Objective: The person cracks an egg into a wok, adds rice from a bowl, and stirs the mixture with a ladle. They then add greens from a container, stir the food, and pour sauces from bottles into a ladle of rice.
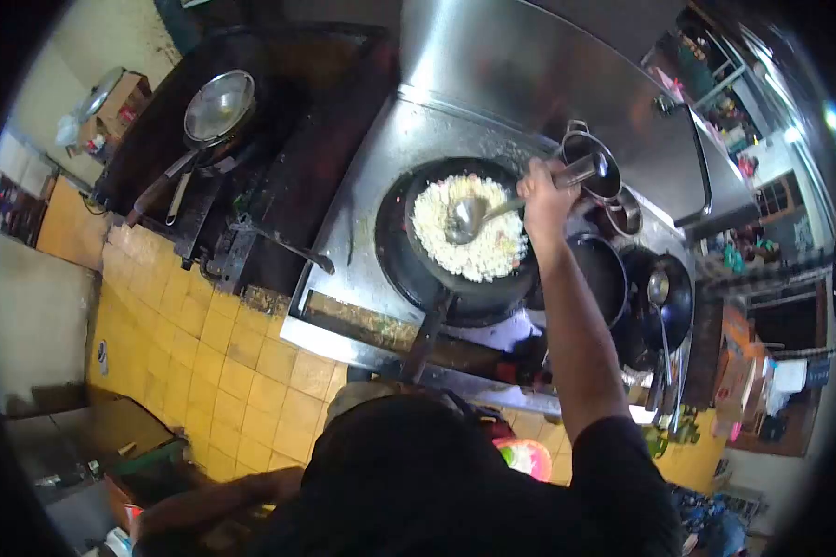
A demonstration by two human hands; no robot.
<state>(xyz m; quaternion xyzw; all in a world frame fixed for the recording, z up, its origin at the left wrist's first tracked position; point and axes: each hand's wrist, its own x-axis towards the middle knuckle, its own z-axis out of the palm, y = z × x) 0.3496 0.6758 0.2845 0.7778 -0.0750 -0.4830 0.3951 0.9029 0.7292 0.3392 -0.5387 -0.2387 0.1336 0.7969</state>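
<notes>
Left hand (pixel 169 522) hung low beside my body; grip state could not be determined. Right hand (pixel 542 190) was closed on the ladle (pixel 469 218) handle. Ladle axis ran leftward from that hand, bowl in the rice (pixel 478 255) inside the wok (pixel 455 286).

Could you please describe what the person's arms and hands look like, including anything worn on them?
Both hands are bare, without gloves. The right hand joins an arm uncovered up to a black short sleeve. The left hand and its forearm are dim in shadow, also uncovered. No watch or ring can be made out.
</notes>
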